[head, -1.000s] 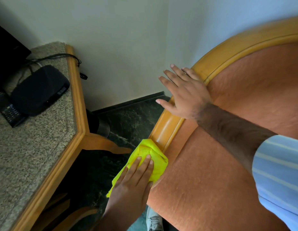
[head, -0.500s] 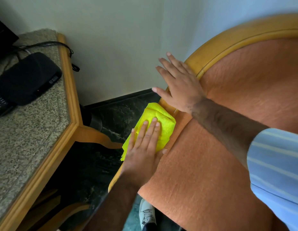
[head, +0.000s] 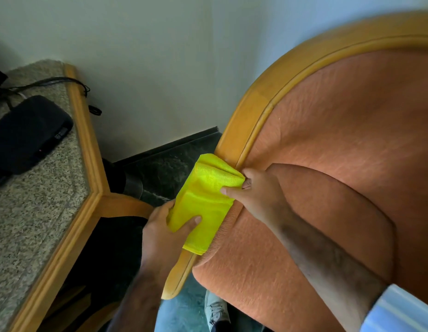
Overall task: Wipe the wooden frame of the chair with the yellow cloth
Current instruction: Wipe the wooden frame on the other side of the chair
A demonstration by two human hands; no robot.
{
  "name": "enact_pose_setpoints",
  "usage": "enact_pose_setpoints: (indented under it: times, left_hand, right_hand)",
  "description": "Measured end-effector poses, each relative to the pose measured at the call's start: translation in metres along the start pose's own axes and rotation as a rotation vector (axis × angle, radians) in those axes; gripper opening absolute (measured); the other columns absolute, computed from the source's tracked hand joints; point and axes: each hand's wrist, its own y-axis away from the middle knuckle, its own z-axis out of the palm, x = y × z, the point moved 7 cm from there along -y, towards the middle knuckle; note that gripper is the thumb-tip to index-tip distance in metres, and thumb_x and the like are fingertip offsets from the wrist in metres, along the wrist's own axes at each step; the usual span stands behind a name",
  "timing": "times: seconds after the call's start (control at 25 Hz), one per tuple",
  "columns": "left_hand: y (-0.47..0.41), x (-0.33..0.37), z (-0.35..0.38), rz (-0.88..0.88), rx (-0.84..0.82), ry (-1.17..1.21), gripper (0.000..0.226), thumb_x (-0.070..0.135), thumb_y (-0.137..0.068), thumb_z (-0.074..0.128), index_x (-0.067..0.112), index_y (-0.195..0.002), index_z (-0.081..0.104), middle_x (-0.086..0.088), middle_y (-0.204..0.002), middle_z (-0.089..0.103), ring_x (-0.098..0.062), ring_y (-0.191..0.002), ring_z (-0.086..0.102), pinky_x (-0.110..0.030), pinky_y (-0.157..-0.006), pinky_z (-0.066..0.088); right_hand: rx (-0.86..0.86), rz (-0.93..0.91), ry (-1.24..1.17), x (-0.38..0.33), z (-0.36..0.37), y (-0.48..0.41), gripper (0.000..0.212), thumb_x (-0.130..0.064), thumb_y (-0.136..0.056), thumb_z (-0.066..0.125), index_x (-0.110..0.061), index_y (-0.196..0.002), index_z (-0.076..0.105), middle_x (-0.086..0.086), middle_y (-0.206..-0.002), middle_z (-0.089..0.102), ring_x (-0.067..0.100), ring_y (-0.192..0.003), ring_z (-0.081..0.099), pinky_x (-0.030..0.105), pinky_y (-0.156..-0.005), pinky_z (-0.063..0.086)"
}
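I can't read any text from here. The black box (head: 28, 133) on the granite-topped table (head: 40, 212) carries a small pale marking on its front edge, nearest the table's wooden rim, but it's too small and blurred to make out.

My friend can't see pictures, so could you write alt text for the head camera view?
Two bare hands hold a yellow cloth against the wooden frame of an orange upholstered chair: the left hand grips its lower end, the right hand pinches its upper end. To the left, a black box sits on a granite-topped table.
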Motion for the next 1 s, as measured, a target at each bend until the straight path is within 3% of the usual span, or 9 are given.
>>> enact_pose_setpoints:
  times: [0.16, 0.28, 0.48, 0.6, 0.72, 0.84, 1.0]
  left_hand:
    - [0.007, 0.022, -0.005, -0.015, 0.048, 0.135, 0.026, 0.036, -0.080, 0.085, 0.027, -0.098, 0.067, 0.010, -0.082, 0.073, -0.017, -0.086, 0.070, -0.032, -0.071, 0.050]
    - [0.026, 0.050, 0.016, 0.049, -0.098, 0.223, 0.022, 0.026, -0.081, 0.084, 0.026, -0.093, 0.066, 0.012, -0.088, 0.075, -0.009, -0.076, 0.071, -0.034, -0.069, 0.053]
    - [0.078, 0.101, 0.119, 0.102, -0.433, 0.317, 0.041, 0.008, -0.078, 0.080, 0.026, -0.111, 0.064, 0.016, -0.102, 0.079, -0.006, -0.089, 0.075, -0.023, -0.067, 0.063]
    - [0.129, 0.132, 0.192, 0.134, -0.602, 0.295, 0.045, 0.012, -0.075, 0.081, 0.027, -0.116, 0.068, 0.014, -0.106, 0.080, -0.009, -0.092, 0.076, -0.028, -0.072, 0.063]
    - [0.190, 0.158, 0.256, 0.172, -0.742, 0.284, 0.040, 0.004, -0.081, 0.080, 0.027, -0.112, 0.070, 0.013, -0.105, 0.080, -0.013, -0.094, 0.076, -0.036, -0.078, 0.062]
    - [0.252, 0.173, 0.309, 0.222, -0.881, 0.230, 0.040, 0.008, -0.082, 0.082, 0.036, -0.107, 0.068, 0.023, -0.100, 0.079, -0.001, -0.091, 0.074, -0.028, -0.076, 0.062]
    - [0.326, 0.162, 0.365, 0.264, -1.060, 0.119, 0.038, 0.014, -0.080, 0.087, 0.038, -0.104, 0.070, 0.013, -0.103, 0.080, -0.005, -0.095, 0.076, -0.028, -0.078, 0.063]
  right_hand:
    - [-0.005, 0.000, -0.230, -0.004, -0.023, 0.005, 0.028, -0.033, -0.077, 0.085, -0.010, -0.087, 0.073, 0.021, -0.081, 0.075, 0.037, -0.082, 0.073, 0.056, -0.074, 0.060]
    - [-0.030, 0.074, -0.459, -0.002, -0.057, 0.020, 0.027, -0.014, -0.083, 0.083, -0.002, -0.105, 0.072, 0.032, -0.100, 0.074, 0.040, -0.095, 0.075, 0.057, -0.081, 0.064]
    - [0.179, 0.171, -0.527, 0.052, -0.165, 0.073, 0.034, 0.004, -0.074, 0.087, 0.008, -0.100, 0.066, 0.022, -0.083, 0.061, 0.032, -0.078, 0.066, 0.059, -0.072, 0.061]
    - [0.275, 0.235, -0.434, 0.105, -0.235, 0.122, 0.035, -0.005, -0.071, 0.091, -0.002, -0.100, 0.071, 0.026, -0.087, 0.068, 0.038, -0.081, 0.072, 0.057, -0.077, 0.065]
    - [0.385, 0.220, -0.272, 0.148, -0.300, 0.181, 0.020, -0.027, -0.068, 0.080, -0.032, -0.087, 0.077, 0.015, -0.096, 0.080, 0.037, -0.094, 0.076, 0.059, -0.085, 0.061]
    - [0.484, 0.262, -0.255, 0.188, -0.344, 0.254, 0.019, -0.019, -0.079, 0.071, -0.037, -0.086, 0.072, -0.003, -0.096, 0.078, 0.021, -0.097, 0.074, 0.048, -0.093, 0.059]
    - [0.649, 0.404, -0.190, 0.235, -0.367, 0.352, 0.026, -0.014, -0.087, 0.075, -0.039, -0.093, 0.072, -0.003, -0.101, 0.077, 0.021, -0.100, 0.074, 0.047, -0.096, 0.058]
